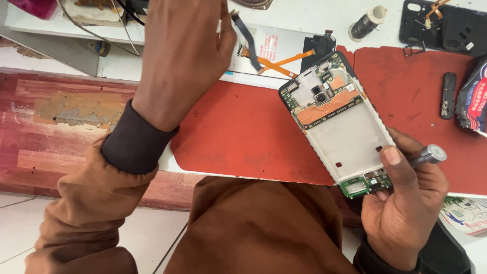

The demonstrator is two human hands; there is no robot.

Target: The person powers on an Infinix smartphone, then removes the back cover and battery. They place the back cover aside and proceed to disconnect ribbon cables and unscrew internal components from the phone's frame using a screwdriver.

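My right hand [403, 203] grips the lower end of an opened phone frame [350, 139], its circuit boards and camera module exposed and the battery bay bare. The same hand also holds a grey metal screwdriver handle [428, 155] between its fingers. My left hand [185, 48] is raised over the back of the bench, fingers curled, beside a dark flex cable [245, 35] that sticks up next to the thumb. I cannot tell if the fingers pinch that cable. An orange flex ribbon [284, 62] lies on a white panel [276, 48] just right of it.
A red work mat [243, 132] covers the bench. On it lie a small black strip part [447, 95] and a printed packet [474, 96]. A black phone back cover [446, 25] and a wire spool [366, 23] sit at the back. Cables hang at top left.
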